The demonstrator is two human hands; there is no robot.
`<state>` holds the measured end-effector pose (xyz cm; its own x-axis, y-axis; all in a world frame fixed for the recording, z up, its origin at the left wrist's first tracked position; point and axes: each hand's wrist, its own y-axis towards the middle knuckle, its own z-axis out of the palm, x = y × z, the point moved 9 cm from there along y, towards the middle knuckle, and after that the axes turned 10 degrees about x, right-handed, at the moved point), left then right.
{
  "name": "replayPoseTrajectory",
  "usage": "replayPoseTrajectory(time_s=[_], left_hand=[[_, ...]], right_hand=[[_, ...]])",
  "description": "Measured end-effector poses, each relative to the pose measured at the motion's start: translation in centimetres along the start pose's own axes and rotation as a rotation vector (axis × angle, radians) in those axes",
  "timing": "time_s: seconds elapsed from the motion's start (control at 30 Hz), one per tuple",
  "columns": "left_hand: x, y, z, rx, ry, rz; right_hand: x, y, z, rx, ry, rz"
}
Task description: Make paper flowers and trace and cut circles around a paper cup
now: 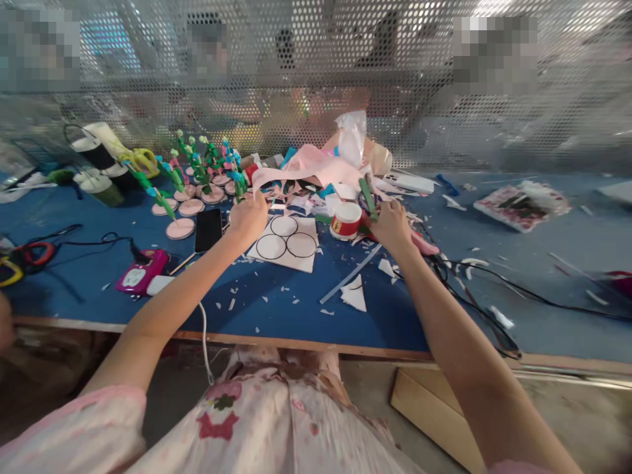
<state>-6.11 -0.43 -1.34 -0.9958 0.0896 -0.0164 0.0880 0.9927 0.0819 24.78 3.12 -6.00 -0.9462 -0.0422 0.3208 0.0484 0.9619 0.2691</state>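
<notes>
Left hand (pixel 248 219): fingers bent, at the near end of the pink cloth (pixel 316 168); closed on it or merely touching, cannot tell. Right hand (pixel 394 227): fingers curled downward at the lower end of a green strip (pixel 367 195); grip partly hidden, cannot tell. Pink cloth: one, spread over a heap of offcuts at the back of the counter (pixel 291 322), between the hands and beyond them. Green strip: at the right edge of the heap, slanting up from the right hand. Tub (pixel 345 228): white, red label, just left of the right hand. Card (pixel 286 240): white, three black circles, between the forearms. Clear stick (pixel 350 274): lying aslant, near the card. Phone (pixel 209 230): dark screen, left of the left hand. Flowers (pixel 205 176): several, upright on pink discs (pixel 180 229), beyond the phone.
</notes>
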Motion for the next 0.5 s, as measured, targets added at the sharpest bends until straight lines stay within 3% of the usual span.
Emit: replayPoseTrajectory(time_s=[0.1,0.23,0.4,0.5], left_hand=[[0.8,-0.3,2.1,0.037,-0.013,-0.038],[1.7,-1.2,2.6,0.049,-0.03,-0.104],[-0.5,-2.4,4.6,0.182,-0.146,0.184],[-0.4,-2.6,6.3,0.226,-0.208,0.202]], right_hand=[[0.2,0.7,1.3,0.111,-0.045,0.021],[0.6,1.5,1.7,0.193,-0.045,0.055],[0.9,1.8,2.7,0.223,0.033,0.077],[0.7,1.9,3.1,0.219,0.117,0.059]])
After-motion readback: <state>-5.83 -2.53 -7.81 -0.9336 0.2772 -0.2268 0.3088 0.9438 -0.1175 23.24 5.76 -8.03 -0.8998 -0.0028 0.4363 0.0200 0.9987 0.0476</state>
